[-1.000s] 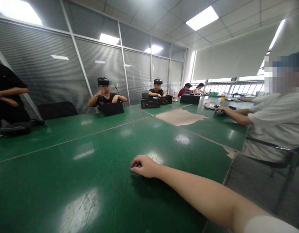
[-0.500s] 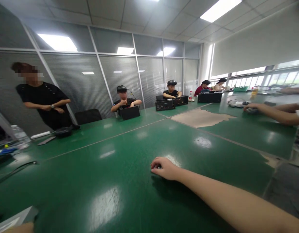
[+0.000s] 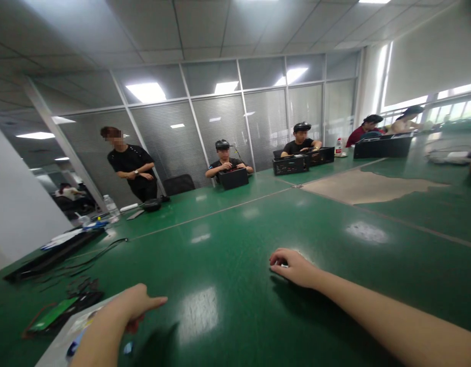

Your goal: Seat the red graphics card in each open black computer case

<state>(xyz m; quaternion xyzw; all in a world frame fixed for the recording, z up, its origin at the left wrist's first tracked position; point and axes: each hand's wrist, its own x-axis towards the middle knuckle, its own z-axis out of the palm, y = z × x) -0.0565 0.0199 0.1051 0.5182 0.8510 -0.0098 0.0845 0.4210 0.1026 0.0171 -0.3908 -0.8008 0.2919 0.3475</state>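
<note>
My left hand [image 3: 138, 302] hovers over the near left part of the green table [image 3: 235, 219]. One finger or thumb stretches out to the right, apart from the others, which curl underneath in shadow; I see nothing held. Below the forearm lies a pale flat sheet or box [image 3: 73, 326] with coloured marks, partly covered by the arm. Close to it is a green and black flat part [image 3: 54, 313]. My right hand [image 3: 292, 266] is low over the table at the centre right, its fingertips and thumb curled together in a pinch. Whatever is between them, if anything, is too small to name.
A long black object [image 3: 55, 255] and dark cables [image 3: 93, 257] lie at the left, near a clear plastic bottle [image 3: 112, 208]. Co-workers sit across the table behind black cases [image 3: 234, 178]; another person [image 3: 130, 165] stands. Brown bare board [image 3: 357, 186] shows where the green surface is torn.
The view has swung left, so things sit further right. My left hand has come into view over the pale sheet or box. My right hand keeps its curled pose.
</note>
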